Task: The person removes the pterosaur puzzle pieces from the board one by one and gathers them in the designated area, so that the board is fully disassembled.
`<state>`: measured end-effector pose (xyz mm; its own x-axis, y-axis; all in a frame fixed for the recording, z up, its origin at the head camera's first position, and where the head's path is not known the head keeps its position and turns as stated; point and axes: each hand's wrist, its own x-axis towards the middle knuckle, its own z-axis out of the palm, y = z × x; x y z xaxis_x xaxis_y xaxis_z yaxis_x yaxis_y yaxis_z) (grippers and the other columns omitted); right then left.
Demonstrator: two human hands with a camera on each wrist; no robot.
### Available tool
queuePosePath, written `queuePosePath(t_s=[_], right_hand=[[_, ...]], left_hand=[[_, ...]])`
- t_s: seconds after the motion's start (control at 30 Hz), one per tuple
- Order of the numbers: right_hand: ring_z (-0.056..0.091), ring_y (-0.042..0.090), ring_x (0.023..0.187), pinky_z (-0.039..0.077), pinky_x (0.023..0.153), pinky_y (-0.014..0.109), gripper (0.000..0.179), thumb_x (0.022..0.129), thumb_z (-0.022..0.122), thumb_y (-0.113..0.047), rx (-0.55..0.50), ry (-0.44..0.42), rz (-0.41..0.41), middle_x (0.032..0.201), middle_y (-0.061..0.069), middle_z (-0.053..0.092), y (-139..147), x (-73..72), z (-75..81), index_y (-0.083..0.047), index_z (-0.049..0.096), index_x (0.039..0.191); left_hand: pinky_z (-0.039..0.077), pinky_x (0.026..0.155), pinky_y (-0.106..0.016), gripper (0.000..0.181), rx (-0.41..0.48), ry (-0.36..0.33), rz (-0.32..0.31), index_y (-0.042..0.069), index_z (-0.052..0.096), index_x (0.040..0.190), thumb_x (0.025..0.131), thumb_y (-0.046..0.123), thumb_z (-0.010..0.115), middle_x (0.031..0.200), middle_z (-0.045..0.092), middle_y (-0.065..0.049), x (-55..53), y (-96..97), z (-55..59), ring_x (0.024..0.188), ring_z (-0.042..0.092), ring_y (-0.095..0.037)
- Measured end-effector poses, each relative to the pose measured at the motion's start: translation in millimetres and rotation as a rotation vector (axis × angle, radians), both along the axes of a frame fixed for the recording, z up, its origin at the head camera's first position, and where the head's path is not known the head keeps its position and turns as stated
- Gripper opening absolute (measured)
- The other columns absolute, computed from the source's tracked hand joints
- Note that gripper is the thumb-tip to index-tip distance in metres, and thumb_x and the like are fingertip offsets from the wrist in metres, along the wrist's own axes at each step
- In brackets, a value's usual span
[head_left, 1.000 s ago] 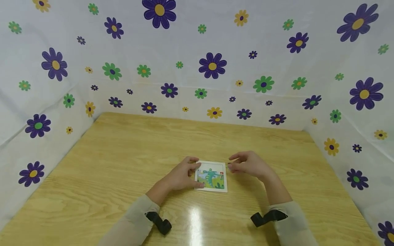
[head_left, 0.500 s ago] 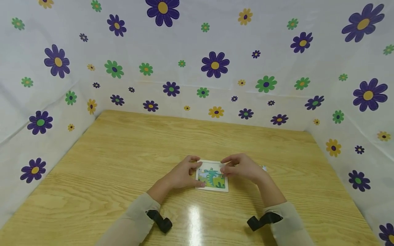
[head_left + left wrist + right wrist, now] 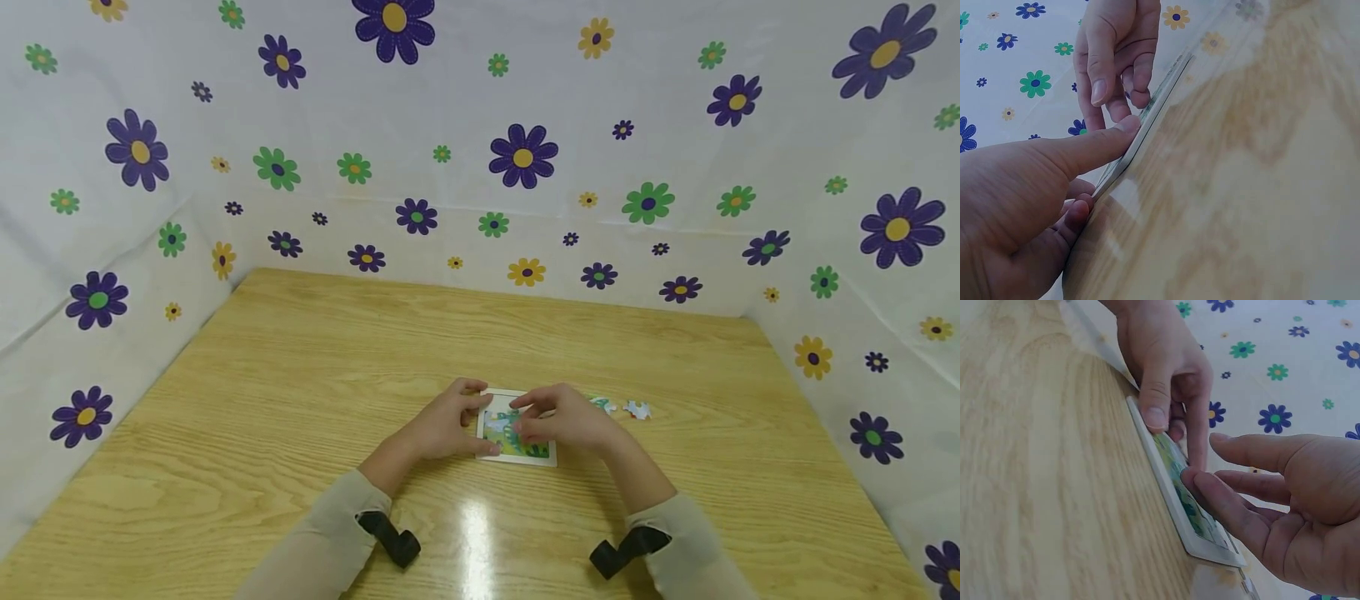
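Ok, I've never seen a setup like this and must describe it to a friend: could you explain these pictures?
There is no machine here, only a person's bare left hand and right hand, in beige sleeves. The wide picture comes from a camera worn on the head, looking forward and down; the two smaller ones come from cameras on the left and right wrists. On the pale, wood-grained table lies a square, white-framed puzzle board with a mostly green picture, partly covered by the hands. Small, knobbed jigsaw pieces lie loose to its right. Behind and beside the table is a white cloth printed with purple, green and yellow flowers. The left hand grips the board's left edge, thumb on top. The right hand is over the board; I can't make out any piece in its fingers.
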<state>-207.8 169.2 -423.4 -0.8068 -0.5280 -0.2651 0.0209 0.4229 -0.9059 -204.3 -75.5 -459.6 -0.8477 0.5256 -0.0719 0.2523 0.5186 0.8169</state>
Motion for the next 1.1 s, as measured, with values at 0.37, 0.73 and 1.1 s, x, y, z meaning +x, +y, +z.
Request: queuePosePath(t_s=[0.37, 0.73, 1.1], right_hand=[[0.073, 0.02, 0.087, 0.06, 0.079, 0.035, 0.043, 0.097, 0.065, -0.009, -0.038, -0.033, -0.007, 0.102, 0.016, 0.062, -14, 6.4, -8.0, 0.011, 0.055, 0.135], [0.07, 0.015, 0.075, 0.061, 0.071, 0.032, 0.035, 0.099, 0.062, -0.008, -0.008, 0.014, -0.017, 0.09, 0.011, 0.06, -18, 5.1, -11.5, 0.009, 0.059, 0.13], [0.07, 0.015, 0.07, 0.06, 0.067, 0.032, 0.028, 0.102, 0.056, -0.006, 0.026, 0.066, -0.018, 0.091, 0.015, 0.063, -21, 6.2, -9.6, 0.007, 0.06, 0.126]], left_hand=[[0.047, 0.101, -0.043, 0.084, 0.025, -0.044, -0.004, 0.003, 0.046, 0.149, 0.081, 0.038, 0.084, 0.161, 0.026, -0.003, 2.0, -0.5, 1.2, 0.125, 0.05, -0.027], [0.048, 0.1, -0.042, 0.079, -0.007, 0.006, -0.024, 0.001, 0.044, 0.149, 0.087, 0.036, 0.078, 0.162, 0.025, -0.006, 2.8, -1.8, 5.3, 0.123, 0.05, -0.027], [0.048, 0.097, -0.04, 0.079, -0.004, 0.014, -0.005, 0.0, 0.046, 0.148, 0.086, 0.034, 0.08, 0.16, 0.028, -0.006, 2.4, -0.8, 4.9, 0.117, 0.05, -0.024]])
